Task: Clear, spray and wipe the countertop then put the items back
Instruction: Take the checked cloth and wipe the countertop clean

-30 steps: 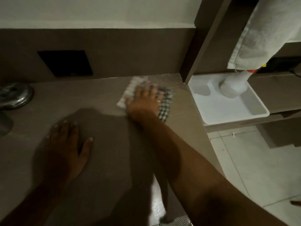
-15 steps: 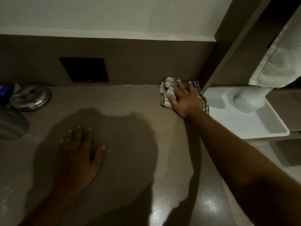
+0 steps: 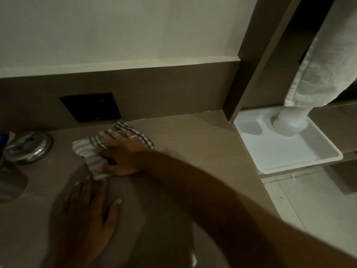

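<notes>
My right hand (image 3: 123,151) presses a checked and striped cloth (image 3: 88,153) flat onto the brown countertop (image 3: 193,144), below the black wall plate. My left hand (image 3: 87,215) rests palm down on the counter nearer to me, fingers spread, holding nothing. Its fingertips lie just short of the cloth's near edge. A white spray bottle (image 3: 289,122) stands in a white tray (image 3: 289,163) on the lower shelf to the right, its top hidden behind a hanging towel.
A shiny metal lid (image 3: 29,147) and a blue item (image 3: 4,138) sit at the counter's left end, by a dark round shape (image 3: 9,184). A white towel (image 3: 328,60) hangs at upper right. A brown upright panel (image 3: 251,64) bounds the counter's right end. Tiled floor lies below right.
My right hand has slid the cloth leftward from the back right corner to the middle of the counter, close to my left hand. The left hand has stayed in place.
</notes>
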`<action>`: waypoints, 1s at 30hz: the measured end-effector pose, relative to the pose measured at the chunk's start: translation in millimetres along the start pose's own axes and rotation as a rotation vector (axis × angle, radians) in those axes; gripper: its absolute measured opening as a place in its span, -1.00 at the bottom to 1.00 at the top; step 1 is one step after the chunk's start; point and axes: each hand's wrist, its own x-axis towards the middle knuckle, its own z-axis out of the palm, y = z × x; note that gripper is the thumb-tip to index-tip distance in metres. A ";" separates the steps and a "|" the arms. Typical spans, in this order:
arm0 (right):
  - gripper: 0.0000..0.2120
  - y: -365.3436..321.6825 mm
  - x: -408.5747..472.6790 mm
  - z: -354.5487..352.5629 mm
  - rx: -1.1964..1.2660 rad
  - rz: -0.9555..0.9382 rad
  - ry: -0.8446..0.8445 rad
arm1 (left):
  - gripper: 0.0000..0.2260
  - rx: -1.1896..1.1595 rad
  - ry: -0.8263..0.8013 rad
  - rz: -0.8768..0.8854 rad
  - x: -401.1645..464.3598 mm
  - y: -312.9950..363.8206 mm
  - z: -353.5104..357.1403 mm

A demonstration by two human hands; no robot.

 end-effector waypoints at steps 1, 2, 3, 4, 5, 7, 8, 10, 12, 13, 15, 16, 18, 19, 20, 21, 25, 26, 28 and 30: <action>-0.37 21.4 -11.1 -3.0 -0.062 -0.055 -0.001 | -0.16 0.004 -0.005 -0.001 0.2 -0.8 0.5; -0.35 45.6 -26.1 -4.2 -0.080 -0.037 0.006 | -0.15 0.006 -0.013 -0.001 0.3 -2.1 1.7; -0.33 71.7 -44.4 -4.2 -0.063 0.035 -0.001 | -0.17 0.003 -0.020 -0.003 0.0 -3.0 2.2; -0.32 97.2 -64.8 -3.6 -0.039 0.122 -0.007 | -0.21 0.006 -0.019 -0.008 -0.6 -3.4 2.0; -0.32 121.2 -86.7 -2.6 -0.023 0.203 -0.005 | -0.26 0.013 -0.015 -0.011 -1.2 -3.8 2.0; -0.32 160.6 -129.8 1.8 -0.013 0.362 0.023 | -0.31 0.023 -0.016 -0.017 -1.5 -4.7 1.8; -0.31 172.2 -147.8 4.6 -0.006 0.465 0.043 | -0.32 0.023 -0.018 -0.018 -1.5 -5.4 1.6; -0.29 179.0 -167.8 9.1 0.012 0.675 0.089 | -0.32 0.020 -0.017 -0.019 -1.6 -5.6 1.8; -0.28 166.0 -159.9 15.2 0.048 0.869 0.137 | -0.31 0.017 -0.020 -0.037 -2.1 -4.6 1.9; -0.29 154.1 -149.2 17.4 0.089 0.993 0.174 | -0.29 0.014 -0.025 -0.046 -2.7 -4.0 2.0; -0.29 128.7 -116.3 13.9 0.216 1.273 0.249 | -0.27 0.004 -0.028 -0.060 -2.5 -3.5 2.0; -0.27 117.3 -97.1 8.7 0.308 1.398 0.253 | -0.27 0.002 -0.029 -0.062 -2.8 -4.0 2.7; -0.22 95.5 -64.2 1.1 0.390 1.471 0.198 | -0.26 0.002 -0.029 -0.057 -2.6 -5.1 4.4; -0.20 85.7 -54.1 3.3 0.341 1.385 0.169 | -0.27 0.003 -0.024 -0.053 -1.7 -5.4 4.5; -0.18 77.9 -51.7 9.2 0.252 1.209 0.156 | -0.27 0.006 -0.016 -0.048 -0.8 -5.6 4.7; -0.19 73.5 -60.0 13.3 0.180 0.964 0.132 | -0.28 0.012 -0.008 -0.040 -0.8 -5.8 4.8; -0.36 134.0 -133.2 11.7 0.059 0.448 0.055 | -0.28 0.016 0.012 -0.022 -2.4 -4.8 1.9; -0.38 156.2 -148.0 8.0 0.045 0.518 0.048 | -0.28 0.018 0.015 -0.024 -2.5 -4.6 2.2; -0.37 181.1 -165.8 6.1 -0.016 0.624 0.054 | -0.28 0.019 0.016 -0.030 -2.3 -4.9 3.8; -0.38 178.3 -165.8 12.5 -0.064 0.637 0.140 | -0.28 0.020 0.014 -0.031 -1.2 -6.2 6.4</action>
